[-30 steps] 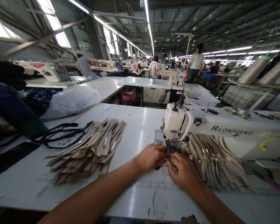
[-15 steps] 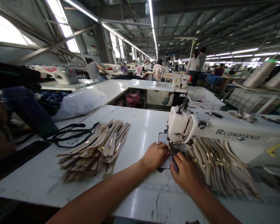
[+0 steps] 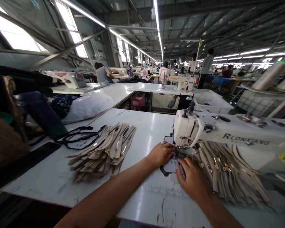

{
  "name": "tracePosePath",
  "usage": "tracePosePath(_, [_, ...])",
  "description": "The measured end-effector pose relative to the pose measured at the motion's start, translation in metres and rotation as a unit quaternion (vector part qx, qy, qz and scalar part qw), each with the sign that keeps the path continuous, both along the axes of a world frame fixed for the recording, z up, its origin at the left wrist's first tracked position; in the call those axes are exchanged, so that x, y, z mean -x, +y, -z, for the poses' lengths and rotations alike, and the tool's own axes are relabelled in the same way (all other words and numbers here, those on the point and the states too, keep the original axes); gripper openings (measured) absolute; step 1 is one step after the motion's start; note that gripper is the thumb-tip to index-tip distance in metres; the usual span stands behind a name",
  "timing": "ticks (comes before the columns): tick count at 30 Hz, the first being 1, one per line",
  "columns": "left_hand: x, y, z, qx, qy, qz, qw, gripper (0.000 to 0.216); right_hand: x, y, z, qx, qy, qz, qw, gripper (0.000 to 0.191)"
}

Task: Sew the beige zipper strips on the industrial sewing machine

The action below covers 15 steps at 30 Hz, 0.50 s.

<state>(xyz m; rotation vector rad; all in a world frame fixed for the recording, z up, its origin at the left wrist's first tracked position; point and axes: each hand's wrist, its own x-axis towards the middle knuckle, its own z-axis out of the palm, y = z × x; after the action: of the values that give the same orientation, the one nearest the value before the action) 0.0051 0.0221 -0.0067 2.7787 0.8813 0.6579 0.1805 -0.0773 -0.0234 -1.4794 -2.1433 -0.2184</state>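
Under the head of a white sewing machine (image 3: 228, 133), both my hands work close to the needle and presser foot. My left hand (image 3: 162, 154) has its fingers curled together at the left of the foot; what they pinch is hidden. My right hand (image 3: 192, 174) lies at the right front of the metal plate (image 3: 169, 167), fingers stretched forward and thumb apart. A pile of beige zippers (image 3: 106, 152) with gold teeth and pulls lies left of my left hand. More zippers (image 3: 230, 174) spread out beneath the machine arm, to the right of my right hand.
Dark cords (image 3: 82, 136) lie beyond the left pile, near a white plastic bag (image 3: 89, 106). A white bin (image 3: 212, 103) stands behind the machine. Thread cones (image 3: 268, 76) rise at the right. Other people sit or stand at machines farther back.
The view has swung a little left, so the scene sits farther right. My hands are slightly farther apart, showing more of the plate between them.
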Motion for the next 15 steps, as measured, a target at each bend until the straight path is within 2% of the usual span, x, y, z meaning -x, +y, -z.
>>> tracePosePath(4, [0.001, 0.000, -0.002, -0.001, -0.003, 0.010, 1.000, 0.025, 0.000, -0.004, -0.003, -0.034, 0.008, -0.016, 0.999, 0.028])
tracePosePath(15, [0.003, 0.001, 0.002, 0.023, -0.011, 0.030, 0.999, 0.028, 0.003, -0.012, -0.008, -0.117, 0.029, -0.114, 0.986, 0.021])
